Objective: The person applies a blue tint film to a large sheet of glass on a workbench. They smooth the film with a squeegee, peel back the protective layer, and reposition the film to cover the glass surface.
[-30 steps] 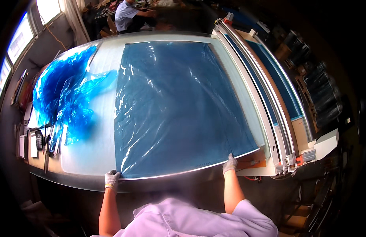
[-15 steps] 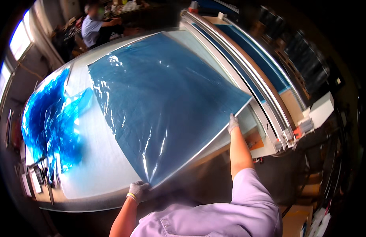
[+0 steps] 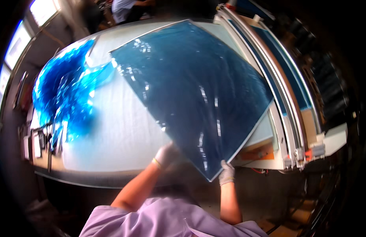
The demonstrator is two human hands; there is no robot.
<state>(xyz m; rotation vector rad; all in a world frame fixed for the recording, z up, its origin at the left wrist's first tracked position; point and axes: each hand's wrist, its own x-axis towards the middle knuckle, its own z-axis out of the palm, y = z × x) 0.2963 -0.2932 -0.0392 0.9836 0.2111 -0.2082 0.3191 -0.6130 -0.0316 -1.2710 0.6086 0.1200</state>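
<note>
A large, dark blue, glossy plastic sheet [image 3: 191,87] with pale edges lies slantwise over the table, its near corner reaching past the table's front edge. My right hand [image 3: 227,173], in a light knit glove, grips the sheet's near right edge close to that corner. Beside the sheet's left edge is my gloved left hand [image 3: 166,156], with a yellowish band at the wrist. Motion smears its fingers, so whether it touches the sheet does not show. A heap of crumpled bright blue film [image 3: 64,91] lies on the table's left part.
The pale table [image 3: 112,130] has a rounded front edge. Along its right side runs a machine with long metal rails [image 3: 283,87] and a white end box [image 3: 335,139]. Small tools [image 3: 42,142] lie at the left corner. Another person [image 3: 123,10] is beyond the far edge.
My left hand has let go of the near corner and moved right along the sheet's left side. My right hand has come down the near edge toward that corner. The view has shifted.
</note>
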